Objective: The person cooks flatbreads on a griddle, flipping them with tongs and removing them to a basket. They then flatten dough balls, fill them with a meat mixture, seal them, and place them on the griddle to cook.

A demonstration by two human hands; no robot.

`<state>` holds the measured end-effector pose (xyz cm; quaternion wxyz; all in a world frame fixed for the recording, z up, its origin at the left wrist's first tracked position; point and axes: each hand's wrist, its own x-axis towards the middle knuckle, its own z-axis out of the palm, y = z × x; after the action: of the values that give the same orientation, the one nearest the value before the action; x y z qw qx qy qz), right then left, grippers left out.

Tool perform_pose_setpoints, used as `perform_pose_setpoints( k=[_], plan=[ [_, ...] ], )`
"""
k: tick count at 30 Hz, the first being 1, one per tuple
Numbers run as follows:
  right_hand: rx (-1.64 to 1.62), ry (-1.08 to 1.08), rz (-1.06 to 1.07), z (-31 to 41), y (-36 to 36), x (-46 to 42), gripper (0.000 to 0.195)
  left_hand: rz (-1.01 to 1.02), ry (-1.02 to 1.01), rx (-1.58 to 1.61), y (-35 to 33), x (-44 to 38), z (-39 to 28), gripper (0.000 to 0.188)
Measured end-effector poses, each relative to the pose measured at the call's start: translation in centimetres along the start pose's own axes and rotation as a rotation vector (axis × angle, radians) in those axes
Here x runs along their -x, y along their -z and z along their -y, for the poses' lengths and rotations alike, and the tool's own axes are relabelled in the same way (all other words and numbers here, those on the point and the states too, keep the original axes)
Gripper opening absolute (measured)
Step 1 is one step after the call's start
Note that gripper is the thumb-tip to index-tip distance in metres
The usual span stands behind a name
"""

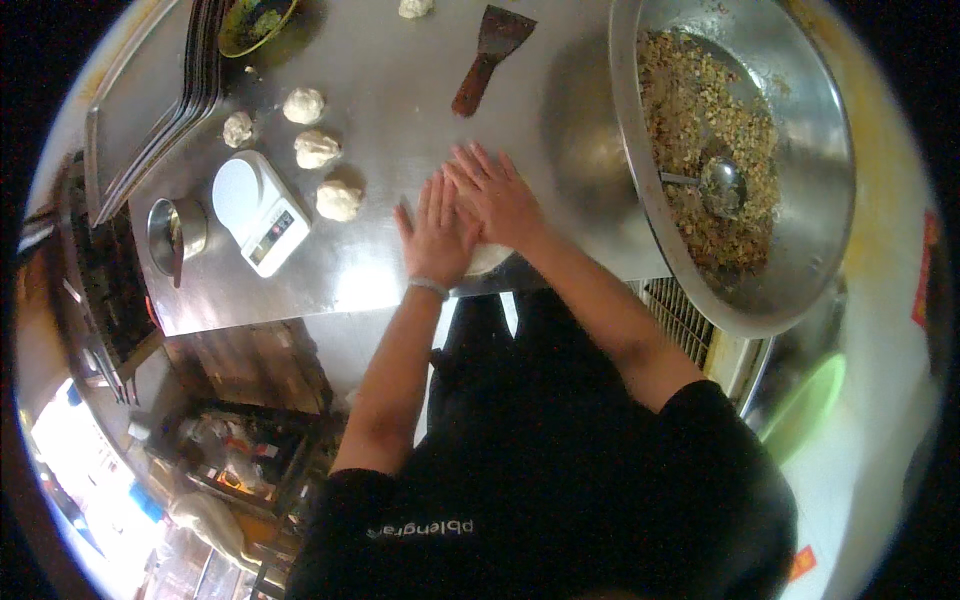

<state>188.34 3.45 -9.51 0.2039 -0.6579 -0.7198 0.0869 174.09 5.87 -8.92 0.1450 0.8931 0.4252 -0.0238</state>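
On the steel tabletop, a flat piece of pale dough (489, 259) shows below and between my hands. My left hand (439, 229) lies palm down at its left edge, fingers spread. Beside it, my right hand (491, 195) is palm down too, its fingers pointing away from me; what lies under both palms is hidden. A scraper (487, 60) with a worn wooden handle rests beyond the fingertips. Left of my hands are several dough lumps (338, 201) and a white digital kitchen scale (260, 214).
At the right stands a large steel bowl (817, 150) of chopped filling (675, 97) with a metal ladle (722, 184). A small steel pot (176, 236), stacked trays (161, 112) and a yellow-green bowl (255, 26) are on the left. The table's near edge runs by my waist.
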Motion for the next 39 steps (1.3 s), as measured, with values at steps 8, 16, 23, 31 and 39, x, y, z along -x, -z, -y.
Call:
perform_pose_setpoints(
  k=[8, 16, 23, 31, 39],
  plan=[
    [0.042, -0.14, 0.178, 1.7, 0.4, 10.5, 0.045, 0.025, 0.109, -0.028, -1.7, 4.3, -0.3, 0.063],
    [-0.078, -0.123, 0.227, 3.2, 4.1, 12.9, 0.041, 0.241, -0.249, 0.013, 0.3, 9.7, -1.5, 0.057],
    [-0.304, -0.236, 0.03, 1.9, 3.0, 11.3, 0.031, -0.081, -0.243, 0.348, 0.0, 5.8, -1.9, 0.027],
    [-0.111, -0.16, -0.015, 0.8, 2.6, 8.4, 0.028, -0.248, -0.283, 0.508, 0.4, 3.4, -1.3, 0.041],
    [-0.876, -0.704, -0.358, 0.9, 3.7, 5.8, 0.024, 0.264, -0.203, 0.701, 5.0, -0.2, -1.3, 0.044]
  ],
)
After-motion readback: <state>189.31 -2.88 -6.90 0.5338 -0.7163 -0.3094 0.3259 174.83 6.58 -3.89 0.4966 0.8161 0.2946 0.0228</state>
